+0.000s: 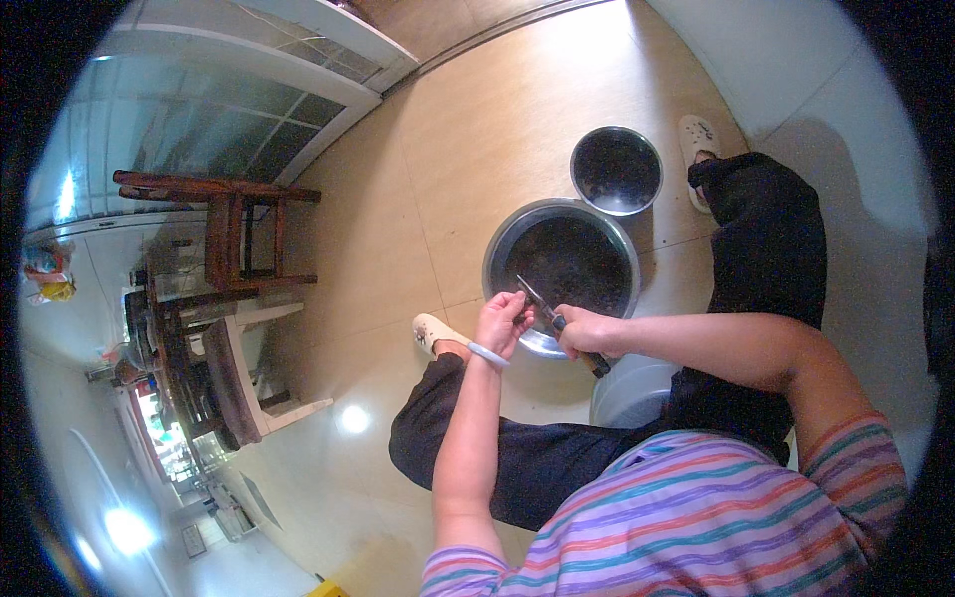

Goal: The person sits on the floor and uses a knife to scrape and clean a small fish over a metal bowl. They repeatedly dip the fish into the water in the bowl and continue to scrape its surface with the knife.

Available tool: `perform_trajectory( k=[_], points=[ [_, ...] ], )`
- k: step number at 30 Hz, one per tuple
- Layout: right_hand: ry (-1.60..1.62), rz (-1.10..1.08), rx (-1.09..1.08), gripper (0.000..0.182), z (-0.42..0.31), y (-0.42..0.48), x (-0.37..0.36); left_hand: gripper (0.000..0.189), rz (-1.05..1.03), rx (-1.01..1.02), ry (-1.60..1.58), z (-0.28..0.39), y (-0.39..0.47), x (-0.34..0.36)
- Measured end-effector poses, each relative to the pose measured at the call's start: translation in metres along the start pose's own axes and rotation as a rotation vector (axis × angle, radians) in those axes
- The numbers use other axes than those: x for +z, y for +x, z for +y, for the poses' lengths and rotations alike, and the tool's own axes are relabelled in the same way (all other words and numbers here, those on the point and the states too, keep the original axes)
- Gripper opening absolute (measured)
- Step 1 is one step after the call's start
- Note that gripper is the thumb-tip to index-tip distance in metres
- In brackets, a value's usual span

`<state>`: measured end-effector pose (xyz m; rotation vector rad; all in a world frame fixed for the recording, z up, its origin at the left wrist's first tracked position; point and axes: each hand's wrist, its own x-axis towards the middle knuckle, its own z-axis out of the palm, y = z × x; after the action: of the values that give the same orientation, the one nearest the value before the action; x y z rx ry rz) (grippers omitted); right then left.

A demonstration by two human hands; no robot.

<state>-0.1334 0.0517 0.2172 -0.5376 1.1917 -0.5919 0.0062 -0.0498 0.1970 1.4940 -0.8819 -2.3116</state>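
Note:
Over the near rim of a large metal basin (489, 261), my right hand (587, 330) grips a dark-handled cutting tool (539, 300), which looks like scissors or a knife, its pointed end towards my left hand. My left hand (506, 321), with a pale bangle (489, 354) at the wrist, pinches a small dark item close to the blade; what it is cannot be told. Dark contents lie in the basin, too blurred to name. A smaller metal bowl (656, 170) stands on the floor beside the basin's far edge, with dark bits inside.
A translucent plastic tub (634, 392) stands between the basin and my legs. My feet in pale clogs (440, 332) are on either side. A wooden chair (224, 239) and a cushioned seat with a pale frame (246, 380) stand at the left, near a glazed door (298, 112).

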Motion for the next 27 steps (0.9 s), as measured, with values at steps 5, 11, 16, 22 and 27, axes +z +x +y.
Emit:
perform_trajectory(
  k=[5, 11, 16, 22, 27],
  points=[
    [-0.042, 0.039, 0.061, 0.043, -0.008, -0.011, 0.004, 0.014, -0.014, -0.021, -0.035, -0.010, 0.005, -0.007],
    [0.033, 0.078, 0.077, 0.021, -0.002, -0.006, 0.002, 0.014, 0.007, -0.055, -0.087, -0.020, 0.008, -0.007],
    [0.084, 0.068, 0.164, 0.005, 0.009, 0.010, 0.007, 0.014, 0.028, -0.053, -0.106, -0.032, 0.015, -0.012],
    [0.478, 0.163, 0.342, 0.010, 0.005, 0.009, -0.001, 0.014, 0.058, -0.006, -0.158, -0.024, 0.014, -0.007],
    [0.462, 0.117, 0.365, 0.012, 0.011, 0.006, -0.006, 0.015, -0.050, -0.010, -0.176, -0.013, 0.029, 0.021]
  ],
)
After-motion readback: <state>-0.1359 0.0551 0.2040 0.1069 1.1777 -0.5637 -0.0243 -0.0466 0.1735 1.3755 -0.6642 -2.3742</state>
